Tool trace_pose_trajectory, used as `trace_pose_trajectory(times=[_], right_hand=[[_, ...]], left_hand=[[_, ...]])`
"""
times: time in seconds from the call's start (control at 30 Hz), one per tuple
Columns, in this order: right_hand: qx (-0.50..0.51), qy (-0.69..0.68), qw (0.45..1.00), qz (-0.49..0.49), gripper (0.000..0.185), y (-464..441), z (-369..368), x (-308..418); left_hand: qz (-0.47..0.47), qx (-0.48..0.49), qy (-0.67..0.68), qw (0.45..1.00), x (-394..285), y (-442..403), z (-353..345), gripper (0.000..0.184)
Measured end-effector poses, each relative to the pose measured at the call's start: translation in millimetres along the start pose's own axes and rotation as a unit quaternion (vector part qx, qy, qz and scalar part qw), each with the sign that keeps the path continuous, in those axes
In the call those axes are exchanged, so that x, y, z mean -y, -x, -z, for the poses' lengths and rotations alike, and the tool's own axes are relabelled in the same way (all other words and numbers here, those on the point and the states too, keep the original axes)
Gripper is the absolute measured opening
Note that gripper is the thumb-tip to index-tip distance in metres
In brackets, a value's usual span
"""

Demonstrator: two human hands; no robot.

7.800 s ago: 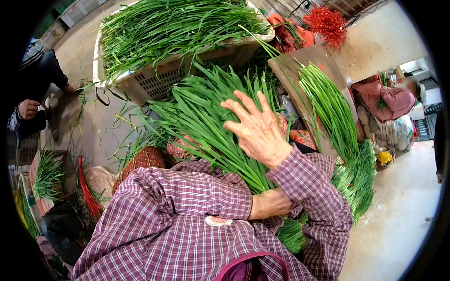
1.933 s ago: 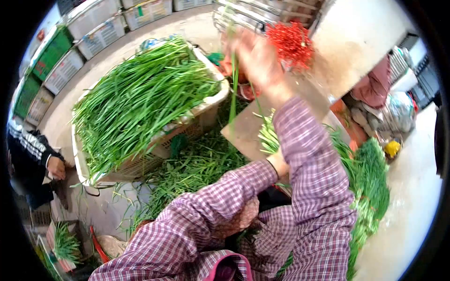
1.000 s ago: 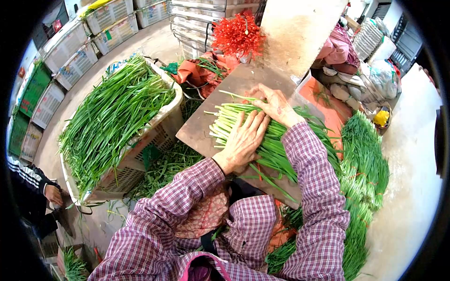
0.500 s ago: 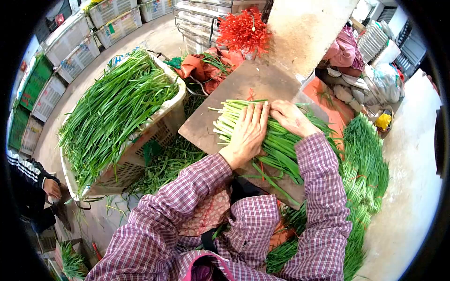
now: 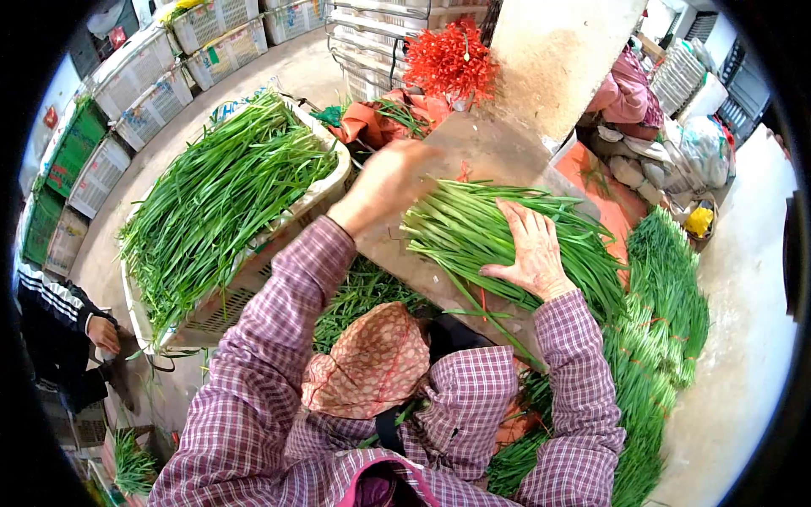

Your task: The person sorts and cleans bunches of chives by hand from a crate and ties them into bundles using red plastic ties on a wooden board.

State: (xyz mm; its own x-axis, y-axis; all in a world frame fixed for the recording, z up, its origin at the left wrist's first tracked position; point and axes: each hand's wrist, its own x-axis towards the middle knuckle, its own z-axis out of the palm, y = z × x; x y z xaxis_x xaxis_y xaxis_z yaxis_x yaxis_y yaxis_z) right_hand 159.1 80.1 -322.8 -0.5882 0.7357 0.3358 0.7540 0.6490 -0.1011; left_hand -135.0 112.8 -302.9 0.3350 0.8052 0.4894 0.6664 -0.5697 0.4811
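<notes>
Long, flat green leaves are gathered into one loose bunch point(image 5: 515, 237), its stalks paler and rounder toward the butt ends, which are pointed left in view. A few blades are splayed out of line toward the near edge. A thin red strip point(image 5: 483, 302) is partly covered by the greens.

Right hand point(image 5: 534, 253): opened, fingers stretched, thumb set apart; laid across the leaves, nothing seen to be clasped. Left hand point(image 5: 384, 186): poised near the butt ends, blurred; how far the fingers are curled, or whether anything is held, cannot be told.

The bunch is borne by a flat brown board point(image 5: 490, 144), its face smudged. Nearer, a knee is covered by patterned cloth point(image 5: 372, 359), pale spots on rusty red. To the left, a pale plastic crate point(image 5: 342, 162) with slotted walls is heaped with leaves; loose greens point(image 5: 372, 291) are strewn between crate and board. Beyond the board, a bushy red cluster point(image 5: 452, 61) is seen near crumpled orange sheeting point(image 5: 376, 122). To the right, banded bundles point(image 5: 667, 287) are piled. At the back, white crates point(image 5: 224, 55) are lined up and stacked. At far left, a co-worker's hand point(image 5: 103, 334) is shown below a dark, white-striped sleeve point(image 5: 51, 296).
</notes>
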Motion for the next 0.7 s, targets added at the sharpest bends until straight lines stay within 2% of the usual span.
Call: trace_pose_trajectory(times=[0.07,0.13,0.2,0.27,0.4,0.47,0.5,0.53,0.57,0.6,0.63,0.67,0.7], right_hand=[[-0.001,-0.006,1.000,-0.005,0.110,-1,0,0],[0.002,-0.012,1.000,-0.008,0.109,-2,0,0],[-0.008,0.002,1.000,-0.006,0.107,-1,-2,1],[-0.008,-0.004,1.000,-0.006,0.106,-1,-1,1],[-0.001,0.002,1.000,-0.007,0.105,0,-1,0],[0.011,-0.001,1.000,-0.020,0.105,-1,1,2],[0.011,-0.004,1.000,-0.020,0.104,0,1,2],[0.011,-0.009,1.000,-0.020,0.104,1,1,2],[0.015,-0.008,1.000,-0.023,0.103,0,0,1],[0.012,-0.009,1.000,-0.023,0.103,1,0,1],[0.007,-0.008,1.000,-0.021,0.103,2,0,1],[0.002,-0.007,1.000,-0.019,0.103,2,-1,0],[0.001,-0.006,1.000,-0.019,0.104,2,-1,0]], left_hand=[[0.073,0.011,-0.167,0.983,26,8,8,0.034],[0.004,0.043,-0.196,0.980,50,19,-6,0.032],[-0.007,0.092,-0.181,0.979,54,23,-16,0.028],[-0.021,0.059,-0.172,0.983,54,25,-23,0.024],[-0.023,0.069,-0.172,0.982,78,22,-26,0.012],[-0.083,0.068,-0.288,0.952,94,22,-21,0.008],[-0.021,0.082,-0.360,0.929,77,18,-1,0.006],[0.005,0.082,-0.370,0.925,94,17,16,0.008],[-0.014,0.014,-0.407,0.913,122,16,34,0.011],[0.101,0.073,-0.428,0.895,110,6,68,0.012],[0.078,0.012,-0.470,0.879,132,3,93,0.019],[0.005,-0.052,-0.463,0.885,134,0,125,0.016],[0.014,-0.079,-0.512,0.855,120,-10,151,0.012]])
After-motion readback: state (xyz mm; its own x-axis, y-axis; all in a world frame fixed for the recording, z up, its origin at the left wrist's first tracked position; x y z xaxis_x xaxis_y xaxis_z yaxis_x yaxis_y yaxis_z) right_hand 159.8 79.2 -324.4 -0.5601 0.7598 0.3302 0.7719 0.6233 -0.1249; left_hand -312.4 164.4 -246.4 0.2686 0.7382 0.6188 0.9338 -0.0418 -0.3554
